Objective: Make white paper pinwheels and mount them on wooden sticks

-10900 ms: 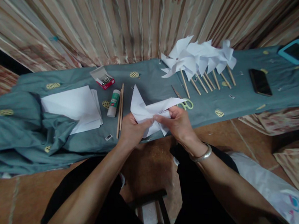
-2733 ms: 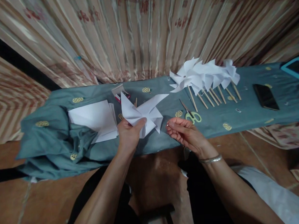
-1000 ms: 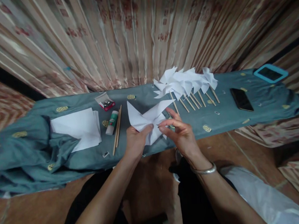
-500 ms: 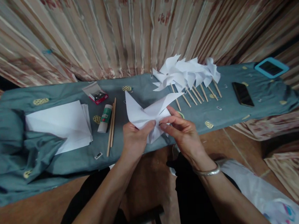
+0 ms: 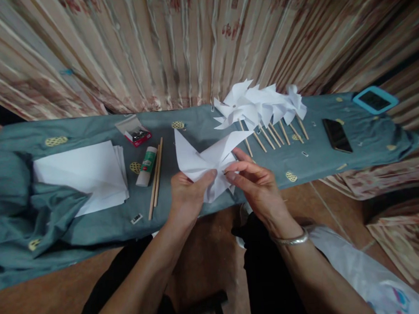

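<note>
A white paper pinwheel [image 5: 202, 160] is held up in front of me, its blades folded in towards the centre and two pointed tips standing out at the top. My left hand [image 5: 188, 196] grips its left side, thumb pressed on the middle. Close to that thumb, my right hand [image 5: 255, 185] pinches a small dark pin [image 5: 226, 172] between thumb and forefinger; its exact shape is too small to make out. The other right fingers reach behind the paper and are partly hidden.
Pinwheels on sticks [image 5: 259, 104] lie in an overlapping row at the back. Left are a paper stack [image 5: 83, 174], an open box of small metal pieces [image 5: 135, 131], a glue stick [image 5: 146, 166] and wooden sticks [image 5: 157, 179]. A phone [image 5: 337, 135] and blue-framed device [image 5: 375, 100] lie right.
The view has shifted slightly. Both hands keep their hold on the pinwheel near its centre, with hardly any movement.
</note>
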Demonstrator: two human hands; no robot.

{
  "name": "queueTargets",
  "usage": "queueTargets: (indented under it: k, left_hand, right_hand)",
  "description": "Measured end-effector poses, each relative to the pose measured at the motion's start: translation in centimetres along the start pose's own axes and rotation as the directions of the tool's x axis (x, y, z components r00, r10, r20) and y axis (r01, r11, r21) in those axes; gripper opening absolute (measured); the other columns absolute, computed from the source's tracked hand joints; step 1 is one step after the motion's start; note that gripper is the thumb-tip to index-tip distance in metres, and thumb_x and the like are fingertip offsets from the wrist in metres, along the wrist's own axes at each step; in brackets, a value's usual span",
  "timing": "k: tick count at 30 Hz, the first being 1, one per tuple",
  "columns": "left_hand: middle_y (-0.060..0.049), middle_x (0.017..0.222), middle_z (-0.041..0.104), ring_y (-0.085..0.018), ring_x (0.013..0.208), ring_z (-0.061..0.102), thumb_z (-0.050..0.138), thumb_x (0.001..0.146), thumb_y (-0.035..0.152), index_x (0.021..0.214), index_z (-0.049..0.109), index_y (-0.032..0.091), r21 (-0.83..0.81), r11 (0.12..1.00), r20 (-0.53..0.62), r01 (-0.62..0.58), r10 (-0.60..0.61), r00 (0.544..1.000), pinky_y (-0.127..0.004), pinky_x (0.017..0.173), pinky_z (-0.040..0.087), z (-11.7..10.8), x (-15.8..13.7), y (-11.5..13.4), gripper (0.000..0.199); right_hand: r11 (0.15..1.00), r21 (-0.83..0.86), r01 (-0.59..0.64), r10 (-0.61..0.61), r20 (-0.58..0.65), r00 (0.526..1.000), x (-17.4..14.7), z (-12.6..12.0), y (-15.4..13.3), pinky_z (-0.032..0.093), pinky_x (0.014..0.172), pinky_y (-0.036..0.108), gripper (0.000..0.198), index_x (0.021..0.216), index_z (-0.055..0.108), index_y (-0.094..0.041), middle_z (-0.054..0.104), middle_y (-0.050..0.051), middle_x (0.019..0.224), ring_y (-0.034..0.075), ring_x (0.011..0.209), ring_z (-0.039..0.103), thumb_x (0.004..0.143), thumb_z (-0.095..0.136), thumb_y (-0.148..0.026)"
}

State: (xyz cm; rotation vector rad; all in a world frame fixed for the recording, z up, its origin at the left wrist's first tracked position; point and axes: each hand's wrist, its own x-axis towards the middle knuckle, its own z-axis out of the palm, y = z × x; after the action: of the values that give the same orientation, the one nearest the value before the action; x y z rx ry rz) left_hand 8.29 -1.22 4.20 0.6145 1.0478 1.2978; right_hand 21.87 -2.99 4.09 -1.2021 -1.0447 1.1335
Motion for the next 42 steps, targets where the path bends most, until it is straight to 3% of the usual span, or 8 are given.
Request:
queueTargets:
  k: [9, 15, 30, 42]
  left_hand:
    - [-0.003, 0.074, 0.074, -0.015, 0.064, 0.064, 0.08, 0.053, 0.023, 0.071, 0.073, 0.013, 0.098, 0.995, -0.027, -0.027, 0.029, 0.999, -0.026, 0.063, 0.05, 0.0, -0.35, 0.07, 0.022]
    - [-0.003, 0.072, 0.073, -0.016, 0.063, 0.063, 0.081, 0.053, 0.026, 0.069, 0.073, 0.013, 0.134, 0.99, -0.037, -0.041, 0.046, 0.998, -0.026, 0.061, 0.05, -0.18, -0.31, 0.09, 0.022]
    - [-0.004, 0.071, 0.073, -0.015, 0.064, 0.061, 0.077, 0.057, 0.025, 0.069, 0.074, 0.012, 0.221, 0.972, -0.014, -0.08, 0.086, 0.996, -0.024, 0.059, 0.048, -0.27, -0.57, 0.31, 0.018]
    - [-0.004, 0.075, 0.075, -0.017, 0.066, 0.065, 0.077, 0.057, 0.026, 0.069, 0.075, 0.014, 0.243, 0.965, 0.01, -0.099, 0.1, 0.995, -0.027, 0.063, 0.052, -0.67, -0.19, -0.14, 0.018]
  right_hand:
    - [0.998, -0.065, 0.02, -0.019, 0.013, 1.0, -0.02, 0.33, 0.32, 0.03, 0.114, 0.046, 0.01, 0.078, 0.077, -0.031, 0.054, -0.003, 0.14, 0.027, 0.135, 0.044, 0.069, 0.081, -0.03]
    - [0.999, -0.017, -0.037, 0.037, -0.018, 0.999, 0.03, 0.64, 0.37, 0.031, 0.113, 0.046, 0.013, 0.076, 0.077, -0.031, 0.058, -0.002, 0.135, 0.027, 0.131, 0.047, 0.065, 0.084, -0.032]
    - [0.999, 0.014, -0.037, 0.037, 0.006, 0.999, 0.13, 0.81, 0.29, 0.029, 0.112, 0.044, 0.01, 0.074, 0.076, -0.03, 0.066, 0.0, 0.12, 0.025, 0.125, 0.05, 0.067, 0.082, -0.033]
    - [0.994, -0.103, -0.036, 0.039, 0.03, 0.999, 0.27, 0.62, 0.8, 0.037, 0.106, 0.045, 0.015, 0.075, 0.075, -0.028, 0.07, 0.002, 0.101, 0.026, 0.115, 0.056, 0.069, 0.079, -0.042]
